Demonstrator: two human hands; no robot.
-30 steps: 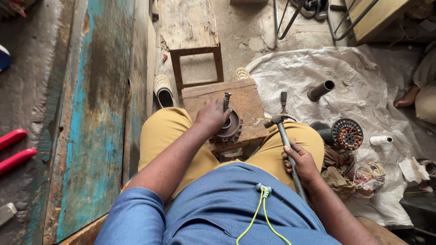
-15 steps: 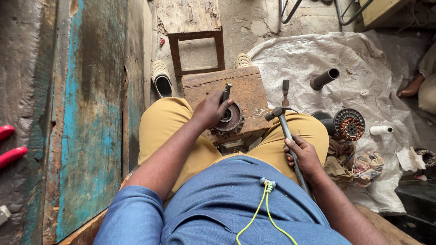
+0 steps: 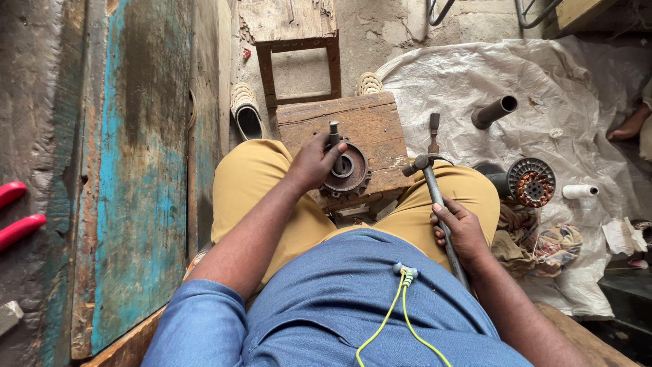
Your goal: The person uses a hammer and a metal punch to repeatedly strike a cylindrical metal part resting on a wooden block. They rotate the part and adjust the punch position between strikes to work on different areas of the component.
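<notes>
A rusty round metal housing (image 3: pixel 348 171) with a toothed rim lies on a wooden block (image 3: pixel 370 126) between my knees. My left hand (image 3: pixel 314 162) holds a short metal punch (image 3: pixel 334 134) upright against the housing's inner ring. My right hand (image 3: pixel 463 230) grips the steel handle of a hammer (image 3: pixel 429 178), whose head hovers over my right thigh, just right of the block. A chisel-like tool (image 3: pixel 433 133) lies at the block's right edge.
A worn blue wooden door (image 3: pixel 136 163) stands on the left. A wooden stool (image 3: pixel 292 41) and a sandal (image 3: pixel 246 115) are ahead. On white sheeting (image 3: pixel 462 75) lie a metal pipe (image 3: pixel 494 111), a motor rotor (image 3: pixel 531 182), a white spool (image 3: pixel 578 191) and rags (image 3: pixel 543 238). Another person's foot (image 3: pixel 630 124) shows at right.
The view has shifted slightly. My left hand has stayed on the punch and housing; the hammer has stayed low in my right hand over the thigh.
</notes>
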